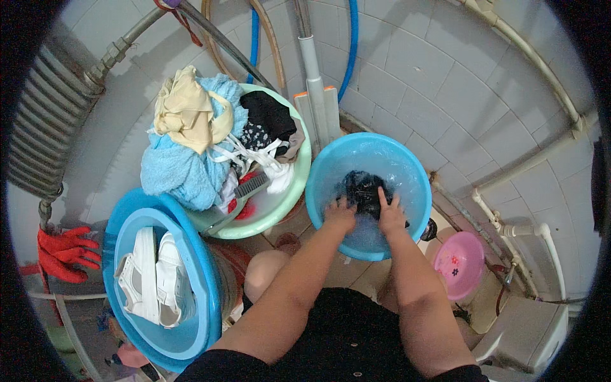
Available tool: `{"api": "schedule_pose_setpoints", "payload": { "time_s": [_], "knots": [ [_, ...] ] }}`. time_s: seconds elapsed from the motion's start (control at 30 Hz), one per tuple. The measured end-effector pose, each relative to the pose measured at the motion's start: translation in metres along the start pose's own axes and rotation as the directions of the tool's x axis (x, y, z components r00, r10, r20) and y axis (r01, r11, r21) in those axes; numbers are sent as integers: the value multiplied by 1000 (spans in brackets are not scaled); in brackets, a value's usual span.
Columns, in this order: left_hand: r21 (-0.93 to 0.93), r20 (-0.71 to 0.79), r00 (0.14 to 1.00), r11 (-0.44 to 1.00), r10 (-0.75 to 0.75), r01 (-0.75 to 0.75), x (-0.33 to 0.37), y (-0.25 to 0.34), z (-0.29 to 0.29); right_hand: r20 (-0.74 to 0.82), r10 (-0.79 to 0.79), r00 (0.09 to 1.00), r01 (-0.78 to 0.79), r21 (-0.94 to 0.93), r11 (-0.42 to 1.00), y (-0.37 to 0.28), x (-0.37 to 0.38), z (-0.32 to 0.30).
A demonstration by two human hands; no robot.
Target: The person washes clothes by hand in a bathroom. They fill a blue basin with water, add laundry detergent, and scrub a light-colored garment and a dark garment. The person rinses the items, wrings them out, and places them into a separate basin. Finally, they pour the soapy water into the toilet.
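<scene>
A dark, wet black cloth [364, 191] lies partly under cloudy, sudsy water in a round blue basin [417, 181]. My left hand [340, 215] is at its left side, with the fingers bent onto the fabric. On the opposite side my right hand [391, 213] grips the cloth with the fingers somewhat apart; a bit of black fabric shows beyond it. Both hands are inside the basin, and the fingertips are partly blurred by the water. The kind of garment cannot be made out.
Left of the basin, a pale green tub [304, 159] holds heaped laundry, with a scrubbing brush [251, 186] on top. White shoes [170, 280] sit in a blue basin [196, 251]. A pink basin [459, 264] stands right. Red gloves [69, 253] hang left; a pole-like tool [312, 70] leans behind.
</scene>
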State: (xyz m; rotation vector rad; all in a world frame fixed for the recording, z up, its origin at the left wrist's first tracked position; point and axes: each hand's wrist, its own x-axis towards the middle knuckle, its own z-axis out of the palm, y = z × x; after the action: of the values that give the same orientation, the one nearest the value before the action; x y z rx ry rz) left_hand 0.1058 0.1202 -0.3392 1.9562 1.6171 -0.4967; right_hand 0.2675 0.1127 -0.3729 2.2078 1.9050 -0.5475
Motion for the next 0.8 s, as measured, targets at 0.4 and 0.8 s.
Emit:
{"api": "schedule_pose_setpoints", "payload": {
  "time_s": [0.4, 0.8],
  "knots": [
    [-867, -8, 998, -497, 57, 22, 16, -12, -36, -544, -469, 696, 628, 143, 765, -63, -82, -140],
    [-771, -172, 968, -637, 181, -18, -5, 28, -46, -705, -176, 687, 468, 244, 849, -55, -61, -133]
  ]
}}
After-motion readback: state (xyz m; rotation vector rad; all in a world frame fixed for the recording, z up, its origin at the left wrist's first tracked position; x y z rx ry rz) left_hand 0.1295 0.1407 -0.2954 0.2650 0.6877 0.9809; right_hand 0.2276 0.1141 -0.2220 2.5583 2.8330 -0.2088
